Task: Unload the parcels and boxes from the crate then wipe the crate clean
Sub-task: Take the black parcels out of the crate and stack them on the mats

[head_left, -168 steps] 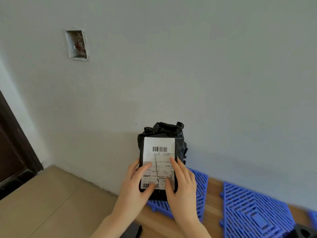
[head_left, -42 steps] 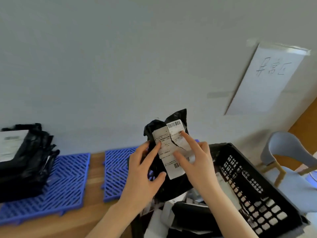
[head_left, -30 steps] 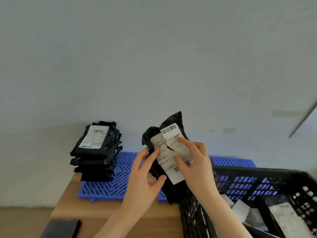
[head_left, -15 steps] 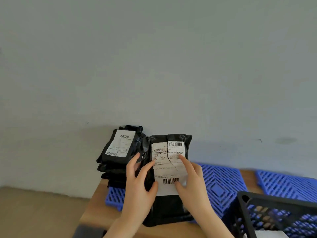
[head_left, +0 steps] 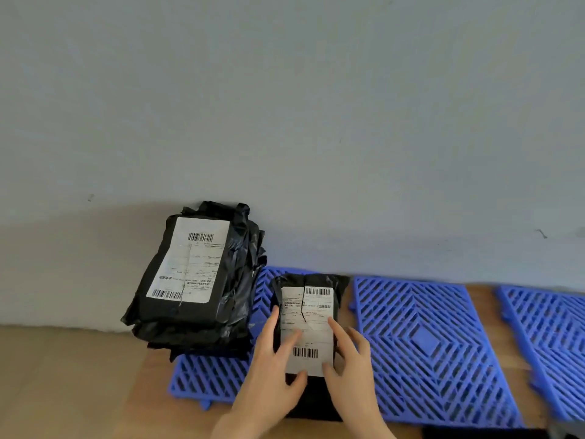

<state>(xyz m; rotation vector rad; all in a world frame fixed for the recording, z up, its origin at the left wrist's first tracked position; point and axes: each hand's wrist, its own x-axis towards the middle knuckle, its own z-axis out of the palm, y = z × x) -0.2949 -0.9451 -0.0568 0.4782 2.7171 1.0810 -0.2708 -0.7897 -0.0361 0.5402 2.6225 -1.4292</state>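
Left hand (head_left: 272, 369) and right hand (head_left: 348, 365), fingers spread and nearly straight, press one parcel (head_left: 308, 315) onto the left mat (head_left: 209, 378), just right of the single stack (head_left: 196, 280) in the table's (head_left: 478, 293) back-left corner; advise squaring it before letting go; mats three, stack's count unclear.

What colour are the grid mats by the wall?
The mats are blue; the head view shows them.

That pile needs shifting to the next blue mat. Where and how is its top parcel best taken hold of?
Take the top parcel by its two long edges, about mid-length, coming from above on the near side, since the wall backs it. It lies label up on the stack with both edges free; the crumpled loose film at its right would probably slip.
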